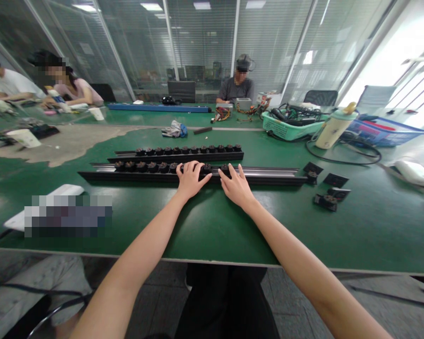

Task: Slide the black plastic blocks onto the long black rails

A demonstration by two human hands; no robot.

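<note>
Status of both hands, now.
Left hand: open, fingers spread over the row of black parts in the long rail.
Right hand: open, fingertips at a separate black part; no firm grip visible.

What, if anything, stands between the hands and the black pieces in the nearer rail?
Nothing visible blocks them: the left hand and the right hand both reach over the front wall of the nearer rail to the black pieces. The farther rail lies behind these, not between.
</note>
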